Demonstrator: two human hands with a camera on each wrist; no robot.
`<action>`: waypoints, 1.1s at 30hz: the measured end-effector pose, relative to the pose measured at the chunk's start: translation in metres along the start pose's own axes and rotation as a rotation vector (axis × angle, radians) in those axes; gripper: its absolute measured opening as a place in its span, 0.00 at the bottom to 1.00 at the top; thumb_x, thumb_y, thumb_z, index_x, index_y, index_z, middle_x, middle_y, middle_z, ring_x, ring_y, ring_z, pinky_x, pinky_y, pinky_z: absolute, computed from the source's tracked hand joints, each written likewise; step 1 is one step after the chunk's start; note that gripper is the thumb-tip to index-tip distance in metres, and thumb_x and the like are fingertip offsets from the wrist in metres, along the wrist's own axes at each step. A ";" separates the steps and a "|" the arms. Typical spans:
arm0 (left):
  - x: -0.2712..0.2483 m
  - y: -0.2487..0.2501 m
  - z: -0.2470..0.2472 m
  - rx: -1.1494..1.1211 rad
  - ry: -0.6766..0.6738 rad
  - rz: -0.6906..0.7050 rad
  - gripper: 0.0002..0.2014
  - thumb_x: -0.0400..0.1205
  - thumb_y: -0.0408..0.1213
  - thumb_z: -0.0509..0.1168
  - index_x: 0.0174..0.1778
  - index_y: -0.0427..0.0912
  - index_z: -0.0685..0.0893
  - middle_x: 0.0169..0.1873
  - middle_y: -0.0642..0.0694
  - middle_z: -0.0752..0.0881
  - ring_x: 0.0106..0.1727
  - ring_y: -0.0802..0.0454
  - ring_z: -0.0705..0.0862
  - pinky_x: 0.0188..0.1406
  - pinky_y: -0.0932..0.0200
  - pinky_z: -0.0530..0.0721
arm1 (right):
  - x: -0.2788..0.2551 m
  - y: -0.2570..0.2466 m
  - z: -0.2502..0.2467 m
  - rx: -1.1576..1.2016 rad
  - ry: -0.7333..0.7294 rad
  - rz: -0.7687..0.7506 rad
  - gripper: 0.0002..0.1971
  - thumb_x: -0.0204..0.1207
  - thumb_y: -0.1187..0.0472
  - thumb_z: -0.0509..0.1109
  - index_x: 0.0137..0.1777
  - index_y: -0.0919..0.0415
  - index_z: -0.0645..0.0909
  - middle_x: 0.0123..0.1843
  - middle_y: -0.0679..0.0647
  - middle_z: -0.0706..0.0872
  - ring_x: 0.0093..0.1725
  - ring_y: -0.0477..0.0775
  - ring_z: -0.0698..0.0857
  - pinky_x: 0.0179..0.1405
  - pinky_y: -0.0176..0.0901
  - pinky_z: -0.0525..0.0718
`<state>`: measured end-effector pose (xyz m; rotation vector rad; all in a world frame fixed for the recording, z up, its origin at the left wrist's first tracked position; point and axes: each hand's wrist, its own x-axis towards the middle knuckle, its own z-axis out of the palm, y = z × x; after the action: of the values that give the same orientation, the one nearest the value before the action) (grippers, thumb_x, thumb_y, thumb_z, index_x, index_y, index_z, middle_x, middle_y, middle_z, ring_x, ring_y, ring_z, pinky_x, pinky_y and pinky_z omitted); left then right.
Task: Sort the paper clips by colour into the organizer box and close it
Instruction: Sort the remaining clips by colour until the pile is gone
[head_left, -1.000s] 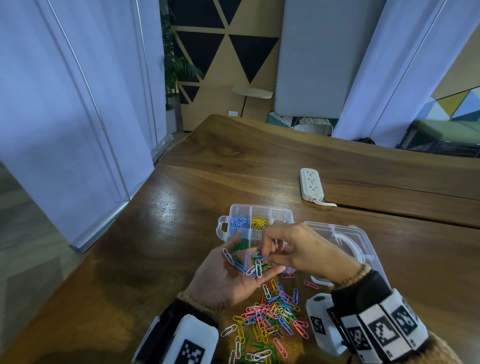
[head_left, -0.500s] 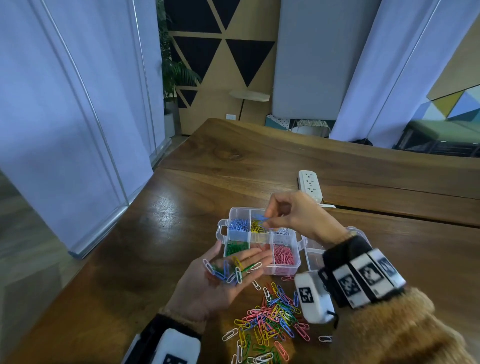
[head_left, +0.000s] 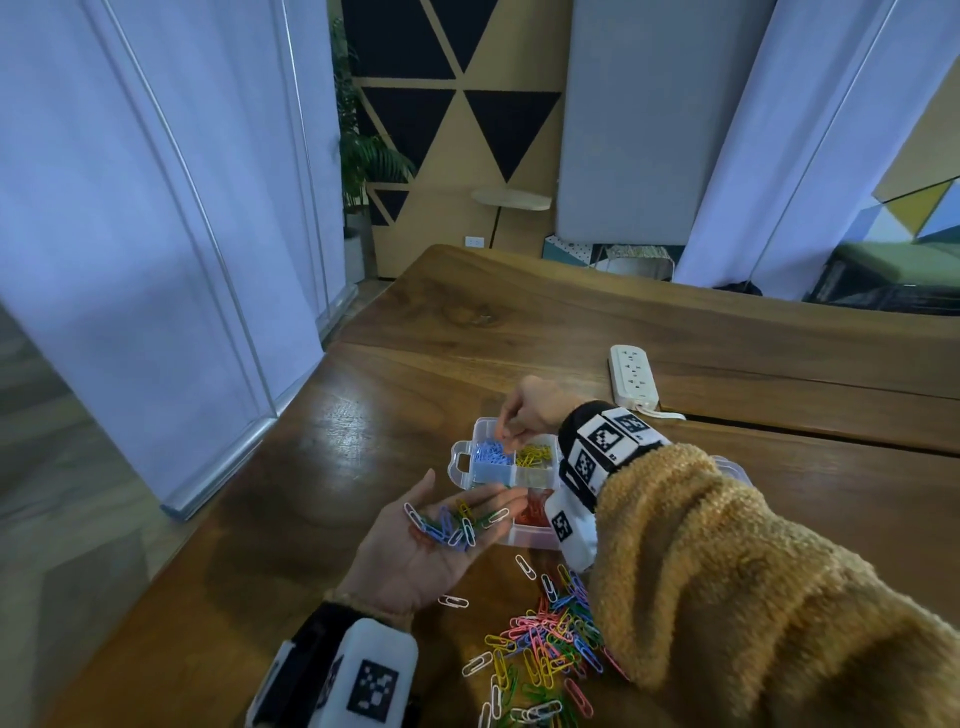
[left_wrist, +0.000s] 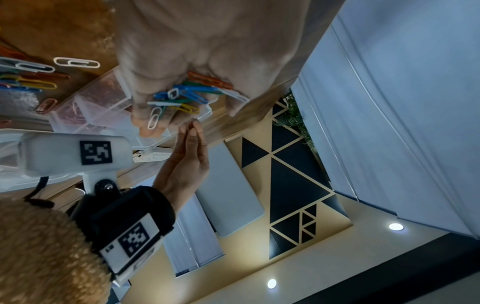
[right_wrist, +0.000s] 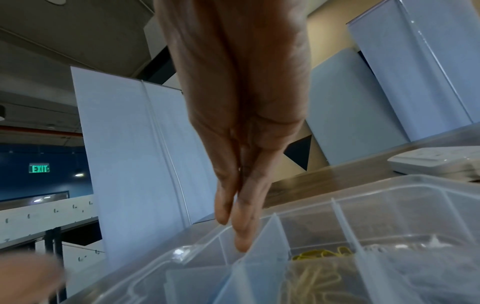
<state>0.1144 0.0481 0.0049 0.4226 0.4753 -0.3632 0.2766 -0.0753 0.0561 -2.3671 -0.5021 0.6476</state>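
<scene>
A clear organizer box (head_left: 461, 464) lies open on the wooden table, with blue clips (head_left: 491, 458), yellow clips (head_left: 535, 453) and red clips (head_left: 531, 514) in separate compartments. My left hand (head_left: 436, 556) is palm up just in front of the box, carrying several mixed clips (head_left: 451, 525) (left_wrist: 187, 92) on its flat fingers. My right hand (head_left: 511, 431) hangs over the blue compartment, fingertips (right_wrist: 240, 228) straight, pressed together and pointing down at the divider. No clip shows between them. A loose pile of mixed clips (head_left: 545, 644) lies on the table nearer to me.
The box's clear lid (head_left: 733, 470) lies open to the right, partly behind my furry sleeve (head_left: 727, 597). A white power strip (head_left: 632, 376) sits behind the box. The table's left edge (head_left: 291, 457) drops off toward white partition panels.
My right hand left the left palm with a blue clip, reached forward to the box and now hangs over the blue compartment. The left hand stayed palm up with its clips.
</scene>
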 end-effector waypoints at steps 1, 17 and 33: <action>-0.002 -0.002 0.003 -0.011 -0.028 -0.004 0.34 0.85 0.51 0.51 0.69 0.18 0.71 0.66 0.19 0.76 0.70 0.25 0.75 0.70 0.36 0.73 | -0.002 0.000 0.000 -0.017 0.013 -0.022 0.07 0.76 0.75 0.65 0.40 0.71 0.84 0.41 0.63 0.88 0.36 0.50 0.88 0.43 0.38 0.88; -0.002 -0.014 0.034 -0.097 -0.189 -0.002 0.33 0.84 0.56 0.51 0.56 0.27 0.87 0.62 0.23 0.81 0.65 0.27 0.77 0.68 0.30 0.67 | -0.099 -0.015 0.013 -0.384 0.028 -0.684 0.07 0.71 0.62 0.74 0.49 0.57 0.87 0.48 0.51 0.83 0.38 0.34 0.76 0.38 0.22 0.73; -0.012 -0.018 0.043 -0.066 -0.208 -0.020 0.33 0.84 0.56 0.53 0.69 0.28 0.75 0.61 0.24 0.82 0.59 0.28 0.82 0.64 0.32 0.71 | -0.123 -0.013 0.003 -0.384 0.071 -0.754 0.04 0.69 0.66 0.75 0.42 0.64 0.83 0.39 0.46 0.80 0.35 0.33 0.75 0.39 0.26 0.75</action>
<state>0.1124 0.0149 0.0404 0.3121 0.2880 -0.4047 0.1732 -0.1252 0.1024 -2.2606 -1.4895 0.1193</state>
